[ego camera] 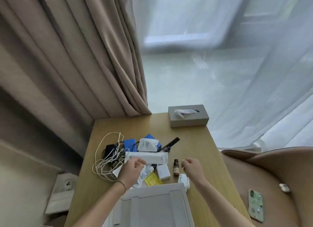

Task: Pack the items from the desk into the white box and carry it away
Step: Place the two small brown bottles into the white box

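Observation:
The white box (152, 204) lies at the desk's near edge with its lid flaps spread. Beyond it the items are scattered: a long white tube (149, 157), a white sachet (147, 145) on blue packs (130, 144), a black comb (171, 144), a small brown bottle (176, 167), a small white carton (163, 171), a yellow sachet (152, 179), a round white device (183, 180), and white cables tangled with a black charger (108, 159). My left hand (132, 170) hovers over the tubes, fingers curled, holding nothing I can see. My right hand (191, 167) hovers beside the bottle, loosely curled.
A grey tissue box (188, 115) stands at the far edge of the wooden desk (199, 142). Beige curtains hang at left, sheer white ones behind. A brown chair (271, 176) at right holds a phone (256, 204) and an earbud case (284, 187).

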Demonstrator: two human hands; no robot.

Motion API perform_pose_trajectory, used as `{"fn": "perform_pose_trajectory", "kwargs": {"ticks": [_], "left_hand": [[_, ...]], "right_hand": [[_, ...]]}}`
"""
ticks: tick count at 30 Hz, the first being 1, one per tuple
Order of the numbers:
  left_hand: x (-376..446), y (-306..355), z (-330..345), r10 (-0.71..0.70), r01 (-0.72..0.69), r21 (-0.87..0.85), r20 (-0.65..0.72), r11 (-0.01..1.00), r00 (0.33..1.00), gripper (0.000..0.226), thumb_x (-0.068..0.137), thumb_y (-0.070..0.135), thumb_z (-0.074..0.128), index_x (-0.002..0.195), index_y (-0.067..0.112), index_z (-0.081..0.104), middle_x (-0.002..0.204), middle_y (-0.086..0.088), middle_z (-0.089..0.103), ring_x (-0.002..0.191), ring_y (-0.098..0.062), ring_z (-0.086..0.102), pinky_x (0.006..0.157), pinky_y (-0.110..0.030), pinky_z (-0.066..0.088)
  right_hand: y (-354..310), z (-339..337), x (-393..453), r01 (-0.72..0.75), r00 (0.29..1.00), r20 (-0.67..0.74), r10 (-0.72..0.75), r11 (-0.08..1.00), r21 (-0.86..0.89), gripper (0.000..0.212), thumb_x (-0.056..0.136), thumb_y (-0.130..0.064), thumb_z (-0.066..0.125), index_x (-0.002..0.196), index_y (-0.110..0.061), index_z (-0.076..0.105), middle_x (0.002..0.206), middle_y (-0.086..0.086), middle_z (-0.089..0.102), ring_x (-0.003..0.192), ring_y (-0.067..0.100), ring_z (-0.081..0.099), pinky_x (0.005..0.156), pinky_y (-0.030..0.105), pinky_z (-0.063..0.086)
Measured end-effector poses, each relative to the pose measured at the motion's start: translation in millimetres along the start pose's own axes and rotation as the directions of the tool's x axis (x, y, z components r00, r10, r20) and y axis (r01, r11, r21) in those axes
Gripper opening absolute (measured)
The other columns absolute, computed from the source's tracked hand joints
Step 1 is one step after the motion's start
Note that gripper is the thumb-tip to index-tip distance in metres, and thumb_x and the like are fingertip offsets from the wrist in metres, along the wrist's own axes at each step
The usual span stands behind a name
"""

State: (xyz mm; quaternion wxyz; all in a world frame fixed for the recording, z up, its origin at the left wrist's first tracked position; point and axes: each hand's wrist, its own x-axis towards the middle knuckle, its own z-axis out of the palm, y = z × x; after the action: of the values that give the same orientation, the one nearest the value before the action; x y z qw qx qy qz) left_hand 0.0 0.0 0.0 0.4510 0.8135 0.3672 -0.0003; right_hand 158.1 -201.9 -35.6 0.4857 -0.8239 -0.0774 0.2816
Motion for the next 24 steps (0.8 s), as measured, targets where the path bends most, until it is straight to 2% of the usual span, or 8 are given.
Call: {"fn": "perform_pose_trajectory", "kwargs": {"ticks": [4,7,9,13,17,20,22,24], "left_hand": [[14.0,8.9,10.1,-0.018,0.009,0.105,0.080,0.994,0.997,0.020,0.096,0.018,0.052,0.091,0.030,0.066,0.098,0.006,0.069,0.091,-0.009,0.064,0.073,-0.029,0.053],[21.5,10.1,19.6,-0.015,-0.003,0.153,0.114,0.988,0.993,0.019,0.096,0.019,0.052,0.093,0.031,0.067,0.097,0.008,0.068,0.090,-0.006,0.062,0.074,-0.027,0.050],[24.7,11.4,24.5,-0.012,-0.010,0.172,0.125,0.985,0.992,0.020,0.096,0.020,0.052,0.093,0.032,0.067,0.096,0.010,0.067,0.089,-0.004,0.061,0.071,-0.025,0.048],[32.3,14.1,37.2,0.005,-0.034,0.183,0.154,0.983,0.988,0.020,0.095,0.020,0.051,0.093,0.032,0.067,0.094,0.012,0.066,0.090,-0.002,0.060,0.071,-0.023,0.047],[36.9,15.7,55.7,0.008,-0.043,0.197,0.178,0.979,0.984,0.021,0.095,0.021,0.051,0.092,0.033,0.068,0.096,0.009,0.067,0.089,-0.007,0.061,0.074,-0.028,0.051],[42.6,18.7,69.2,0.011,-0.053,0.200,0.204,0.978,0.979,0.022,0.095,0.021,0.051,0.089,0.035,0.067,0.092,0.011,0.066,0.078,-0.004,0.060,0.062,-0.023,0.046],[49.5,23.6,77.5,0.013,-0.056,0.205,0.203,0.977,0.979,0.023,0.095,0.021,0.050,0.087,0.036,0.066,0.091,0.009,0.067,0.080,-0.007,0.062,0.064,-0.023,0.049],[60.6,30.3,84.7,0.015,-0.055,0.217,0.183,0.975,0.983,0.023,0.094,0.020,0.049,0.088,0.035,0.066,0.088,0.007,0.068,0.081,-0.010,0.064,0.069,-0.029,0.055]], "right_hand": [[1.5,9.8,33.0,-0.038,0.998,0.042,0.050,0.969,-0.246,0.021,0.092,-0.013,0.056,0.072,-0.011,0.054,0.066,0.007,0.048,0.062,0.018,0.039,0.056,0.031,0.031],[13.7,21.7,52.8,-0.064,0.996,0.026,0.084,0.894,-0.444,0.013,0.090,-0.016,0.058,0.079,-0.009,0.060,0.075,0.005,0.064,0.066,0.017,0.051,0.060,0.033,0.048],[19.7,27.4,61.0,-0.080,0.995,0.008,0.099,0.841,-0.534,0.002,0.087,-0.017,0.059,0.087,-0.015,0.059,0.085,0.004,0.069,0.069,0.015,0.055,0.065,0.034,0.054],[27.3,38.8,72.1,-0.069,0.996,-0.006,0.087,0.749,-0.659,0.019,0.086,-0.024,0.061,0.096,-0.021,0.045,0.084,-0.001,0.063,0.076,0.018,0.062,0.068,0.035,0.058],[37.8,48.3,75.9,-0.051,0.999,-0.025,0.046,0.747,-0.663,0.051,0.085,-0.025,0.065,0.126,-0.025,0.034,0.078,-0.004,0.062,0.064,0.016,0.060,0.055,0.030,0.049],[42.7,49.5,78.8,-0.007,1.000,-0.004,0.006,0.733,-0.681,0.065,0.084,-0.028,0.066,0.137,-0.026,0.027,0.078,-0.005,0.063,0.065,0.018,0.062,0.056,0.031,0.049],[43.9,46.6,82.2,0.001,1.000,0.011,0.008,0.783,-0.621,0.068,0.083,-0.028,0.066,0.140,-0.027,0.028,0.080,-0.006,0.063,0.068,0.018,0.063,0.056,0.032,0.048],[43.8,42.2,84.8,-0.003,1.000,0.026,0.017,0.894,-0.447,0.069,0.082,-0.023,0.067,0.140,-0.027,0.030,0.077,-0.005,0.064,0.065,0.014,0.064,0.053,0.029,0.046]]}}
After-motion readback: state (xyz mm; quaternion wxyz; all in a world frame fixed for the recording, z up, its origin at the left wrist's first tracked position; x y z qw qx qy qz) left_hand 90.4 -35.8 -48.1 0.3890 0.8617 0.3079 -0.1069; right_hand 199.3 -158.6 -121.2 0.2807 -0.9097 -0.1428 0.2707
